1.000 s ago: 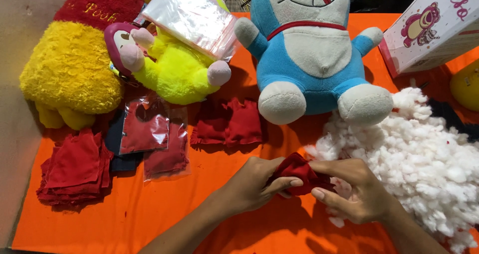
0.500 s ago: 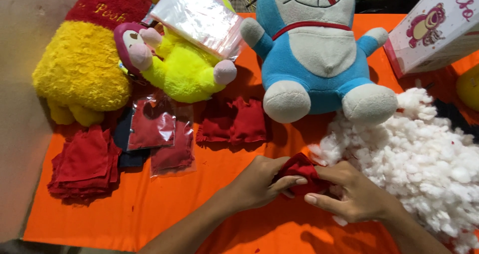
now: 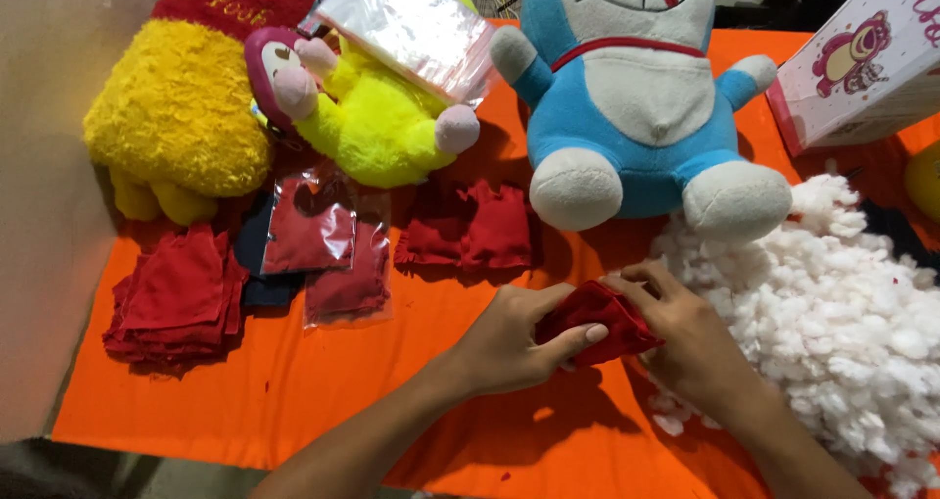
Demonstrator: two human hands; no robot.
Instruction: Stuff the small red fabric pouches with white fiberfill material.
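Both hands hold one small red fabric pouch (image 3: 597, 315) low over the orange table cloth (image 3: 294, 401). My left hand (image 3: 514, 342) grips its left side, thumb across the front. Fingers of my right hand (image 3: 685, 337) curl over the pouch's right edge, right beside a big heap of white stuffing (image 3: 832, 303). Whether any stuffing is inside the pouch is hidden.
A blue and white cat plush (image 3: 636, 88) sits just behind my hands. To the left are a yellow bear plush (image 3: 181, 117), a small yellow-green plush (image 3: 377, 117), a clear plastic bag (image 3: 411, 29), red fabric pieces (image 3: 475, 225), bagged ones (image 3: 318, 239), a folded red stack (image 3: 176, 293). A white-pink box (image 3: 862, 63) stands far right.
The view has shifted a little, so everything sits further right in the frame. My hands have stayed on the red pouch, with fingers slightly rearranged on it.
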